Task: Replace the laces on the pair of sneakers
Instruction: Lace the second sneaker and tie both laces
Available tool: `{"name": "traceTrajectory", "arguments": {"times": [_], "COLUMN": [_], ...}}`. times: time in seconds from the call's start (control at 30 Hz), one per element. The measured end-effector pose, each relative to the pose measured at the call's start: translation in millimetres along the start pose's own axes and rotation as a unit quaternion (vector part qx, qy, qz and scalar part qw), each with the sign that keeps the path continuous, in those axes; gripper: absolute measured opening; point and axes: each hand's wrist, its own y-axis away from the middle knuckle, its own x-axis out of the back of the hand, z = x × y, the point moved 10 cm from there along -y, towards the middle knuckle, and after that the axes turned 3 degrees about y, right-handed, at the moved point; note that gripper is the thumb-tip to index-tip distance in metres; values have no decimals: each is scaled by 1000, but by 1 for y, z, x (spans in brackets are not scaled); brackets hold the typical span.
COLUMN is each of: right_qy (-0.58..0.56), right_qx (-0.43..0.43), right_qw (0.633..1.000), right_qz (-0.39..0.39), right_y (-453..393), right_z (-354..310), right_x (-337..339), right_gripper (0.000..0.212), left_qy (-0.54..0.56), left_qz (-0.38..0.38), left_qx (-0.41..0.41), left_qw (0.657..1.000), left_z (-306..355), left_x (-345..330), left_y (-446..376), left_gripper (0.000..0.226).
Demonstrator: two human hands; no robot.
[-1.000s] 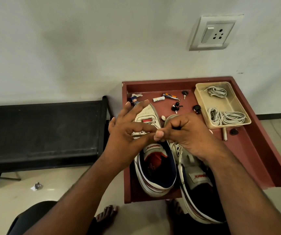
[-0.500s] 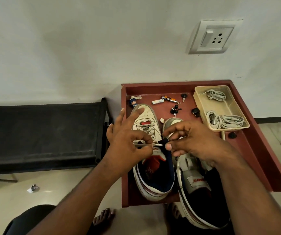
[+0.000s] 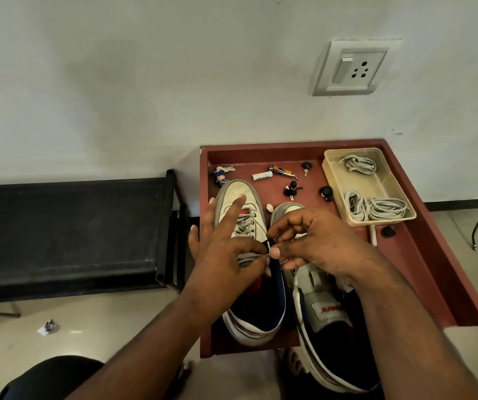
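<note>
A: From the head view, how much room?
B: Little. Both sneakers [image 3: 245, 215] fill the red counter [image 3: 434, 272] and overhang its near edge; the lace tray [image 3: 333, 168] sits right.
A: Fingers?
B: Left hand [image 3: 223, 255] pinches the grey lace [image 3: 250, 256]; right hand [image 3: 321, 241] pinches the dark collar. They've spread apart since.

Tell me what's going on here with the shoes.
A person is working on the laces of the left sneaker, which sits beside the right sneaker on a red tray. The left hand pinches a grey lace end near the top eyelets, while the right hand holds the shoe's dark collar edge. Bundled laces lie in a plastic box close by.
</note>
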Motion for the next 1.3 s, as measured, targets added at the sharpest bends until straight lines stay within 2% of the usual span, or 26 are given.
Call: {"name": "traceTrajectory", "arguments": {"times": [0.1,0.17,0.33,0.53,0.7,0.9,1.13,1.3], "right_qy": [1,0,-15,-17,-15,-14,-17,-8], "right_qx": [2,5,3,8,7,12,3,-3], "right_qw": [1000,1000,1000,1000,1000,1000,1000,1000], "right_qz": [1,2,-6,-9,-6,-11,-14,-11], "right_y": [0,0,0,0,0,1,1,-1], "right_z": [1,1,3,4,5,2,4,7], "right_x": [1,1,1,2,3,2,1,2], "right_gripper": [23,22,22,23,23,21,22,13], "left_qy": [4,1,26,13,2,-17,-33,-29], "left_qz": [17,32,31,-32,-36,-47,-63,-35], "left_qx": [0,-10,-13,-22,-21,7,7,13], "left_qw": [1000,999,999,999,999,999,997,999], "left_z": [0,1,1,-1,0,-1,-2,-4], "left_x": [2,4,9,2,0,-2,-4,0], "left_y": [-1,0,-1,-3,-2,-4,-6,-6], "left_gripper": [11,19,2,20,32,10,8,8]}}
